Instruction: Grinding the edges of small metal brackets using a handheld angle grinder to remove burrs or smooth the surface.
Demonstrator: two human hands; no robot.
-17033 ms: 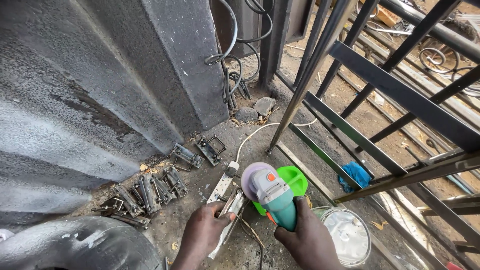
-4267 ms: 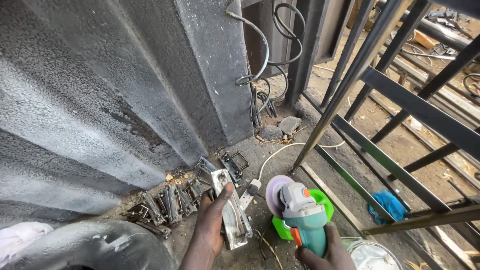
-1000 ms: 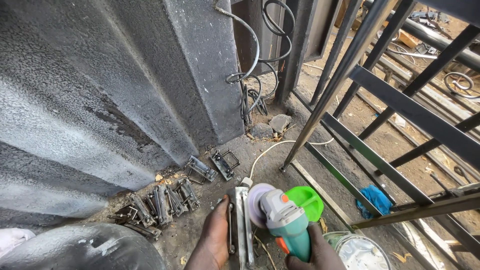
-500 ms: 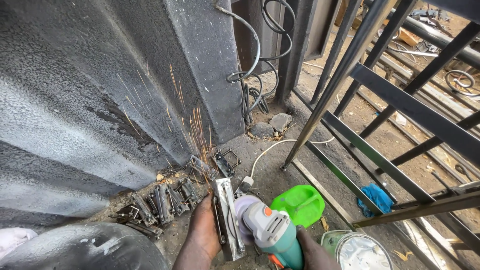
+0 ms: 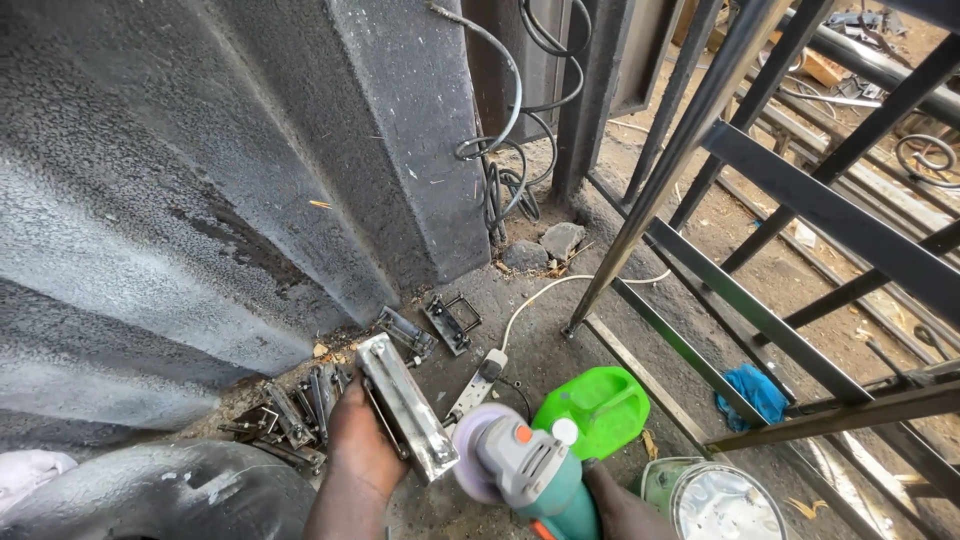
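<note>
Head view: left hand [image 5: 362, 452] grips a steel bracket [image 5: 405, 405], right hand [image 5: 620, 505] clasps the grinder [image 5: 525, 472]; disc off the metal, more brackets [image 5: 300, 410] wait by the wall.

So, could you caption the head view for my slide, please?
Left hand holds a metal bracket beside the angle grinder.

A dark ribbed metal wall [image 5: 200, 180] fills the left, daylight on it. Right of the wall, cables [image 5: 500, 170] hang down, then a black steel gate frame [image 5: 800, 200] leans over the dusty concrete floor [image 5: 560, 330].
</note>
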